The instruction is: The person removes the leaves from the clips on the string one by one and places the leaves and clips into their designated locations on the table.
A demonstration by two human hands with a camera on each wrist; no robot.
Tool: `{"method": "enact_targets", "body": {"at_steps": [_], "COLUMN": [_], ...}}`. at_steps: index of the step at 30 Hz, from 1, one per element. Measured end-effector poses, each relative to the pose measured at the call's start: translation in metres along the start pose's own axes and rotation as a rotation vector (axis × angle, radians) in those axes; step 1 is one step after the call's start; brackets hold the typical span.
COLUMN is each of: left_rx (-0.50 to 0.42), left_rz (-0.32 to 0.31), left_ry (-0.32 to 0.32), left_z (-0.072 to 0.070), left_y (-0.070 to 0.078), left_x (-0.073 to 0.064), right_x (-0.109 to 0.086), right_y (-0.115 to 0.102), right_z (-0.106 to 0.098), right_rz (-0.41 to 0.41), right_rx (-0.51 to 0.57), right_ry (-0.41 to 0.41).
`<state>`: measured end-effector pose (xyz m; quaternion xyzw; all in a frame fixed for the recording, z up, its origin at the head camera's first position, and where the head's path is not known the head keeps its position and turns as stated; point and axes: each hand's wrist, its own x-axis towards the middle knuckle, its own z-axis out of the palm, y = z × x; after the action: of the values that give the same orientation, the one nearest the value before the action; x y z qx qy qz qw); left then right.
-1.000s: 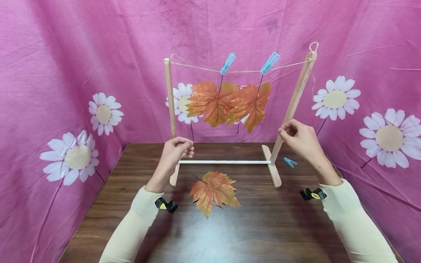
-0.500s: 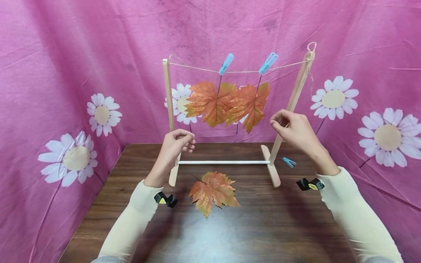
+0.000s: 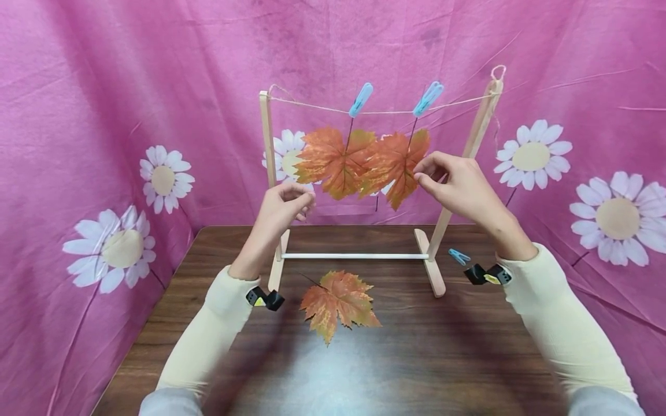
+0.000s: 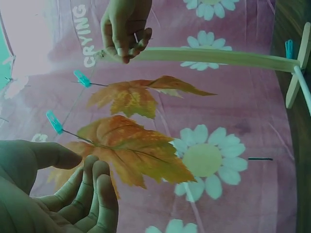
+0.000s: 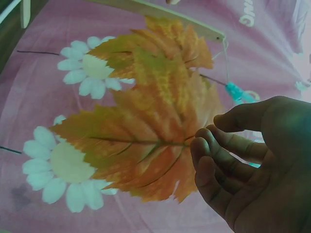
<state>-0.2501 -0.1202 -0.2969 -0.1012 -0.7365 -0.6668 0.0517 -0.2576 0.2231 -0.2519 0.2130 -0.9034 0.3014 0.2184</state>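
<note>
Two orange autumn leaves, a left leaf [image 3: 338, 164] and a right leaf [image 3: 400, 167], hang by their stems from a string [image 3: 385, 112]. Each stem is clipped by a blue clothespin, the left clothespin [image 3: 361, 99] and the right clothespin [image 3: 428, 98]. My right hand [image 3: 458, 182] has loosely bent fingers, its fingertips at the right leaf's edge in the head view. My left hand [image 3: 283, 211], also loosely bent with nothing in it, hovers below and left of the left leaf. A third leaf [image 3: 340, 303] lies flat on the table.
The string runs between two wooden posts, a left post [image 3: 267, 138] and a right post [image 3: 476, 136], joined low down by a white rod [image 3: 354, 256]. A spare blue clothespin [image 3: 459, 256] lies on the brown table [image 3: 406, 358]. Behind hangs a pink daisy-print cloth [image 3: 218, 86].
Both hands have risen from low beside the stand toward the hanging leaves. My right hand has also moved left to the right leaf's edge. The leaves and clothespins stay in place.
</note>
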Motion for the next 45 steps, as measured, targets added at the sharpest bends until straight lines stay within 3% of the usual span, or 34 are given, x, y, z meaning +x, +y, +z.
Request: {"method": "enact_targets", "body": {"at_steps": [15, 31, 40, 45], "left_rx": [0.067, 0.108, 0.141, 0.199], "left_rz": [0.146, 0.272, 0.301, 0.269], "left_ry": [-0.011, -0.019, 0.012, 0.053], "left_z": [0.004, 0.016, 0.031, 0.038], "left_y": [0.025, 0.057, 0.069, 0.077], "left_x": [0.017, 0.035, 0.045, 0.05], "right_x": [0.028, 0.052, 0.071, 0.083], "right_y": [-0.034, -0.058, -0.071, -0.075], "right_z": [-0.005, -0.012, -0.021, -0.025], "right_rz": [-0.119, -0.146, -0.102, -0.064], "right_rx": [-0.034, -0.021, 0.004, 0.041], "right_ry": [-0.003, 0.008, 0.017, 0.009]}}
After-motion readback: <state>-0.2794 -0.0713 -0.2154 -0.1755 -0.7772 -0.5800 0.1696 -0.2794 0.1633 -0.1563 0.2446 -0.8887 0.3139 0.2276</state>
